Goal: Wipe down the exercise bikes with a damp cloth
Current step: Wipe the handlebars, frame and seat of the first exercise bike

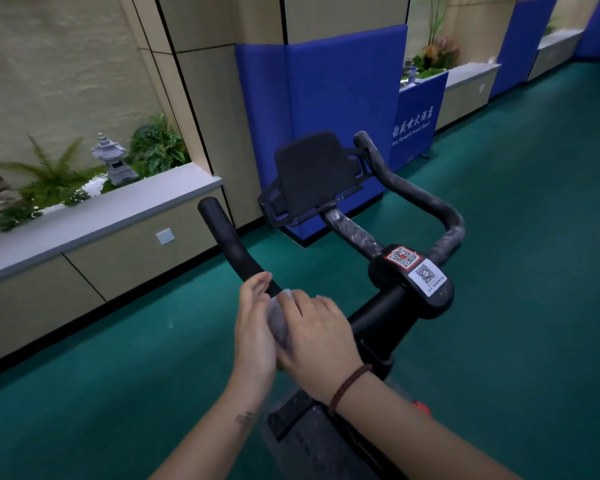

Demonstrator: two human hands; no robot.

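Low on the black padded left handlebar (pixel 229 244), the right hand (pixel 316 337) curls over a crumpled grey cloth (pixel 278 323), left hand (pixel 253 327) pressing it straight-fingered: mid-wipe, next likely sliding upward

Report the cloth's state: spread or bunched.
Bunched: the grey cloth is a wad pressed between left hand and right hand, against the handlebar.

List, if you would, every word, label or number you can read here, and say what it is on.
Blue banner: white Chinese characters, seemingly ending "大酒店"; the rest and the small Latin line beneath are too blurred to read.
Red-bordered sticker on the handlebar clamp: QR code, print unreadable.
White sticker beside it: QR code, the line below too small to read.
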